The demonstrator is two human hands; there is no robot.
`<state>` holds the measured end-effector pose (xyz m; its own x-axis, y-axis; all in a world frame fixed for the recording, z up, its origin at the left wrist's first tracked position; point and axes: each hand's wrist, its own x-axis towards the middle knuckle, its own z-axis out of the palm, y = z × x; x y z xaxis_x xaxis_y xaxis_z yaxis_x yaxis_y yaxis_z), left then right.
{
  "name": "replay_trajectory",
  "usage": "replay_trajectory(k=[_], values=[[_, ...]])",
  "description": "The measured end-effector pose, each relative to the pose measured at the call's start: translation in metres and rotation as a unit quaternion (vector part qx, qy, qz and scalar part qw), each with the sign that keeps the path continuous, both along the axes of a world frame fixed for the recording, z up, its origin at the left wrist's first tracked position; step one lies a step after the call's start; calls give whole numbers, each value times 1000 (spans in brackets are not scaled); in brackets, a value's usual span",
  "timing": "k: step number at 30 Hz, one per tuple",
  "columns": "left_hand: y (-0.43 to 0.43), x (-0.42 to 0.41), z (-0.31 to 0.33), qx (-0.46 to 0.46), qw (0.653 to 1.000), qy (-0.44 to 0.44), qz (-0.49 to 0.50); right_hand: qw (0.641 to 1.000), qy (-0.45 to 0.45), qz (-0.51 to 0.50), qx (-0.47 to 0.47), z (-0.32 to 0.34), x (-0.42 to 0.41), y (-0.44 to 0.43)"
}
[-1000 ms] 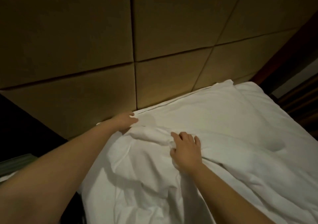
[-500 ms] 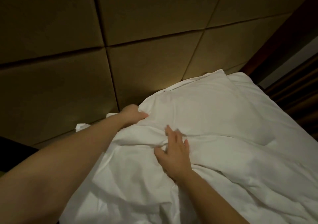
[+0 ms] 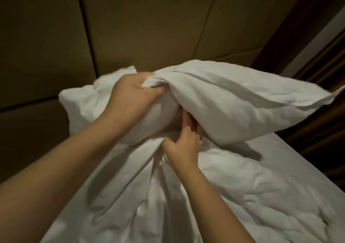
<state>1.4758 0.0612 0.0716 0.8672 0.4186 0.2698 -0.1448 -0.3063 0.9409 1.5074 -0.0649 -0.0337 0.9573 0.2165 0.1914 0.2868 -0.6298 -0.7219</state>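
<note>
pillow [image 3: 233,100]: judged soft, light, floppy; take by bunched cover corner | left hand [image 3: 134,93] grip: clenched on cover edge | right hand [image 3: 183,145] grip: fingers beneath pillow, hold indeterminate

Your bed [image 3: 298,168] is covered by a rumpled white duvet [image 3: 242,196], creased and bunched up toward the head end. One white pillow [image 3: 80,102] lies at the head, left side, against the padded wall panel [image 3: 149,28].
</note>
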Motion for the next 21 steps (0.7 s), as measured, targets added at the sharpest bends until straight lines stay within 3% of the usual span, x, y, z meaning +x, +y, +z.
replay_trajectory(k=[4,6,8,10,13,15,18,21], values=[[8,23,-2,-179,983,44,-15,996,41,-23,77,12,5,9],[17,30,-15,-220,973,70,11,996,60,-7,63,7,13,15],[34,32,-38,-136,983,109,51,993,111,48,8,-2,27,23],[51,28,-61,32,978,192,78,980,161,99,-66,-15,29,26],[65,18,-73,221,915,327,82,964,189,125,-140,-30,11,18],[63,16,-67,310,875,362,90,959,217,112,-141,-38,-4,6],[42,0,-58,406,853,309,111,961,233,76,-130,-40,-29,-16],[-1,-39,-65,401,883,213,120,964,241,35,-109,-38,-64,-43]])
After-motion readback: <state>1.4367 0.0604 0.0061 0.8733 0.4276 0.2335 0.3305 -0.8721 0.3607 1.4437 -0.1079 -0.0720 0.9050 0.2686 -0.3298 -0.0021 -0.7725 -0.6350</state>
